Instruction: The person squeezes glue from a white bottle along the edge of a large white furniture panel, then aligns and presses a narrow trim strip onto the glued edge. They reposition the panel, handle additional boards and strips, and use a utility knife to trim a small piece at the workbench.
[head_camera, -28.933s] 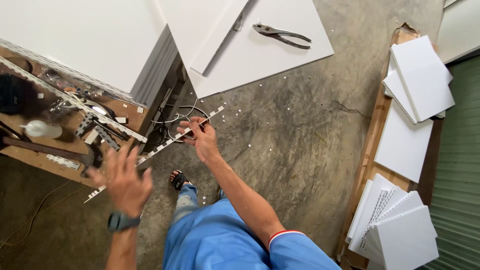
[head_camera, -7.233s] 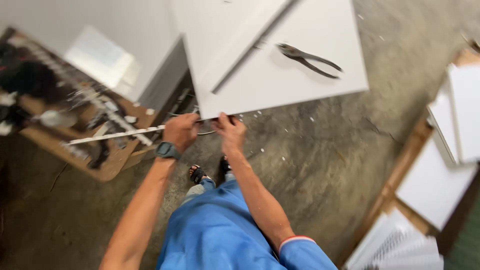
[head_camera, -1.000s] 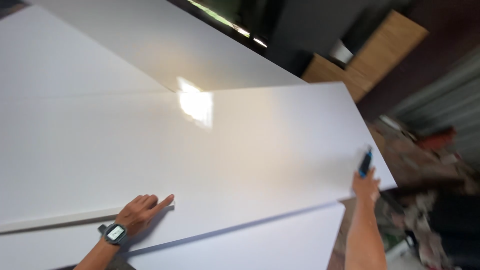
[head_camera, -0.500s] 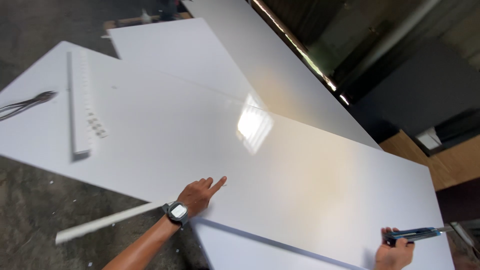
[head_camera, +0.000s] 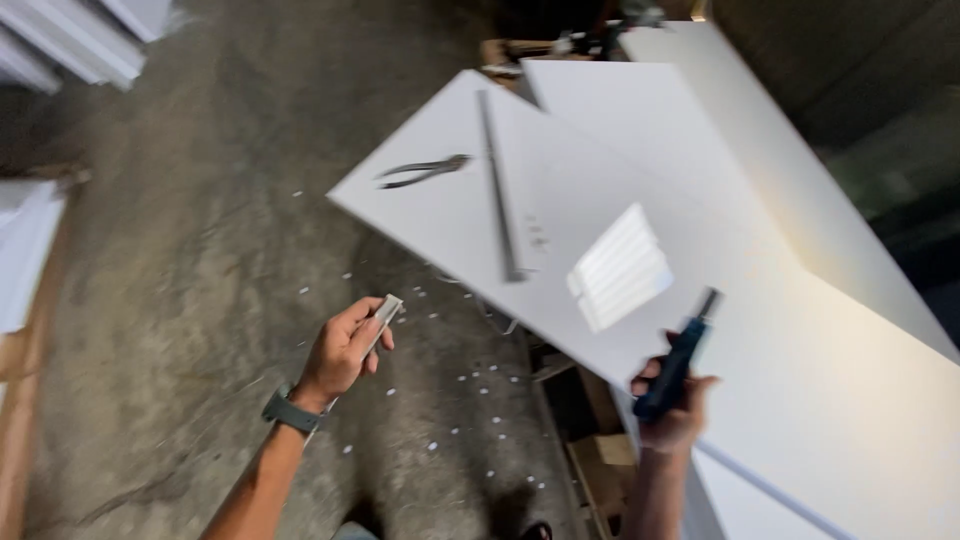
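My left hand (head_camera: 342, 350), with a dark watch on its wrist, grips a narrow white strip (head_camera: 378, 320) over the concrete floor. My right hand (head_camera: 672, 410) holds a dark blue utility knife (head_camera: 680, 355) upright, blade end up, in front of a large white panel (head_camera: 780, 330). On that panel lie a pair of dark pliers (head_camera: 425, 170) and a long grey metal straightedge (head_camera: 500, 190). A bright patch of reflected light shows on the panel's middle.
More white panels (head_camera: 700, 110) lie beyond the first. White boards (head_camera: 70, 40) are stacked at the top left, another at the left edge (head_camera: 25, 250). Small white chips litter the cracked concrete floor (head_camera: 200, 250). A wooden frame (head_camera: 590, 450) shows under the panel.
My view swung back toward the floor. My left hand came off the panel and now holds the white strip. My right hand still holds the knife, raised nearer me.
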